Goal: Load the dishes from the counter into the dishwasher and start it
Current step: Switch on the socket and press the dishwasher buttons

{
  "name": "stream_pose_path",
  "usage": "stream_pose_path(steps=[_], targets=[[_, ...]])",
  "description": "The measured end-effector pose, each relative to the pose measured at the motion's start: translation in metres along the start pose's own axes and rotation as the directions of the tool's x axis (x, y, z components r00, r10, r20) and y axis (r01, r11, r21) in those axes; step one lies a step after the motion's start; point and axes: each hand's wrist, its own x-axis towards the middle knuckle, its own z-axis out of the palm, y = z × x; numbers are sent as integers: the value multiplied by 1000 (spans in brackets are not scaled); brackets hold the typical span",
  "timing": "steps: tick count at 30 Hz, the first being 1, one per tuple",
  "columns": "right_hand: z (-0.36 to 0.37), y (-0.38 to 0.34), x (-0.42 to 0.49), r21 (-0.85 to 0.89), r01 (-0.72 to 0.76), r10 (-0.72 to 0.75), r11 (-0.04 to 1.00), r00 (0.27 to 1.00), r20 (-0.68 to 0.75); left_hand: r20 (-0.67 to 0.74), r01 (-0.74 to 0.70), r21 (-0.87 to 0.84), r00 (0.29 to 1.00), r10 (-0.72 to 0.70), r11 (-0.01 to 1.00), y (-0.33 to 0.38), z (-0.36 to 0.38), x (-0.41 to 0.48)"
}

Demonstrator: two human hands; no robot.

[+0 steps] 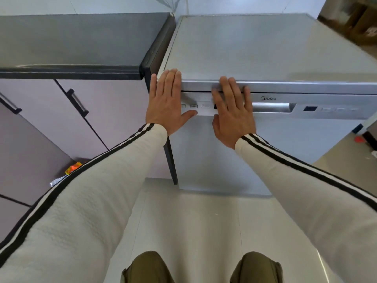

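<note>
A silver dishwasher [220, 156] stands in front of me with its door closed. My left hand [166, 101] lies flat against the upper left corner of the door, fingers reaching over the top edge. My right hand [232, 111] presses flat on the control panel [201, 107], covering part of the buttons just left of the recessed handle [273, 107]. Both hands are spread and hold nothing. A small display [310, 108] sits right of the handle. No dishes show on the dark counter [77, 41] to the left.
Pale cabinet doors [61, 119] with black handles sit below the counter. An orange packet [72, 168] lies on the floor by the cabinets. Cardboard boxes [359, 21] stand at the far right, and a red item [359, 139] lies on the floor there.
</note>
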Motion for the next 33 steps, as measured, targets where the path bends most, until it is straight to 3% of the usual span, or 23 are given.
stream_pose_path(steps=[4,9,15,23,33], targets=[[15,-3,-1,-11,-5,4,1000,990,-143,-100,-51,2,994,51,999,-7,13,-3],[29,-7,-13,-5,10,-11,1000,978,-207,-136,-148,3,980,147,989,-20,11,-6],[55,-17,-50,-38,15,-21,999,983,-183,-194,-130,14,972,130,991,-15,13,-6],[78,-27,-76,-24,26,-27,999,999,-44,-246,-82,-3,966,79,997,-8,15,-6],[77,-30,-68,-7,-2,1,1000,997,-77,-249,24,65,969,-7,998,6,16,-5]])
